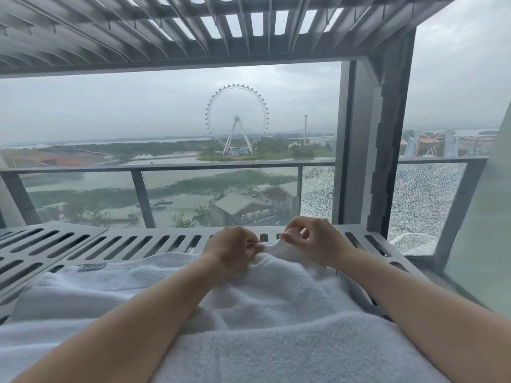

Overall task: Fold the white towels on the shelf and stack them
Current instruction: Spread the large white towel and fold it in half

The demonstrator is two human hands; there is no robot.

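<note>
A white towel (249,313) is spread over the slotted grey shelf (83,244). Its far edge is pinched by the left hand (232,251) and the right hand (312,239), fingers curled onto the fabric.

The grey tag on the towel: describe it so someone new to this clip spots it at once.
Start at the grey slatted shelf, where a white towel lies spread. Follow the towel's far edge to its left end. The tag is the only small dark grey patch on the white cloth.
</note>
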